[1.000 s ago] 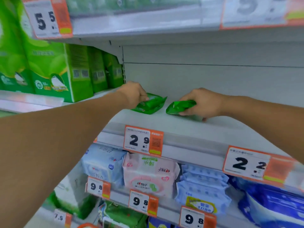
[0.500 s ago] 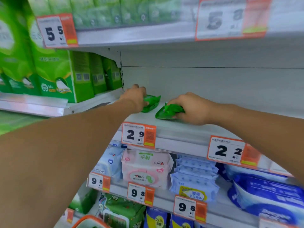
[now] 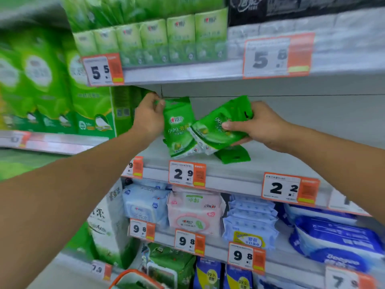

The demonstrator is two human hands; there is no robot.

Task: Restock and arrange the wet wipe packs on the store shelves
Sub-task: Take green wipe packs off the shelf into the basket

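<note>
My left hand [image 3: 149,115] pinches the top edge of a green wet wipe pack [image 3: 179,128], which stands upright on the white shelf [image 3: 277,163]. My right hand [image 3: 258,126] grips a second green pack [image 3: 218,124], tilted, with its lower end leaning against the first. A third green pack [image 3: 234,155] lies flat on the shelf under my right hand. All three sit above the 2.9 price tag [image 3: 187,174].
Green tissue boxes [image 3: 91,109] stand to the left on the same level. Green packs [image 3: 179,38] line the shelf above. Blue and pink wipe packs [image 3: 194,211] fill the shelf below. An orange-rimmed basket [image 3: 135,280] shows at the bottom edge.
Both hands have lifted their green packs from lying flat on the shelf to standing or tilted. A third pack now shows under my right hand.
</note>
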